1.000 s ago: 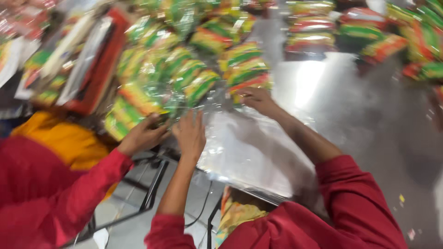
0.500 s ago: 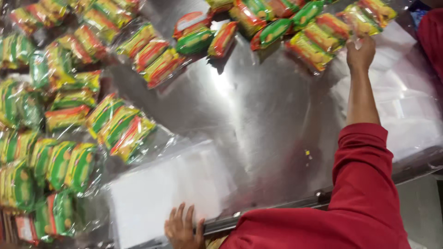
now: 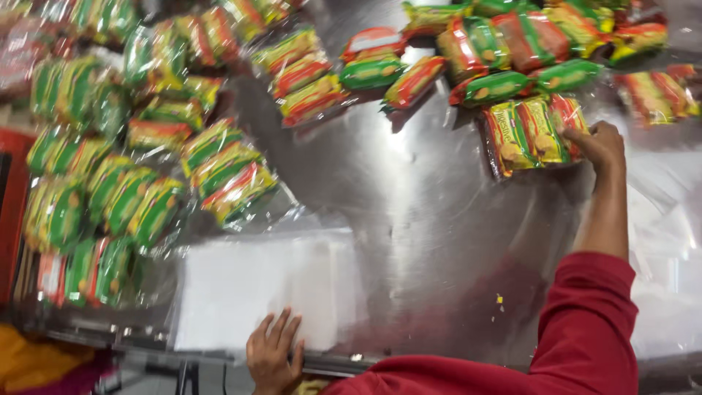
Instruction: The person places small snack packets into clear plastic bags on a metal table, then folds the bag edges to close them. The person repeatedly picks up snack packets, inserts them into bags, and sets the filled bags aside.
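Shiny steel worktop (image 3: pixel 409 219), bare and reflective through the middle. Along the near edge, a flat stack of clear plastic bags (image 3: pixel 256 292), lying just left of centre. Over the left half, clear packs of green, yellow and red snack packets (image 3: pixel 131 205) (a good many, overlapping, some blurred), with one three-packet pack (image 3: pixel 230 175) nearest the middle. Across the far edge, loose packets (image 3: pixel 468 58) in the same colours, scattered and touching. Just below these, toward the right, a sealed pack of three (image 3: pixel 530 135). At far right, crumpled clear film (image 3: pixel 665 249) on the metal.
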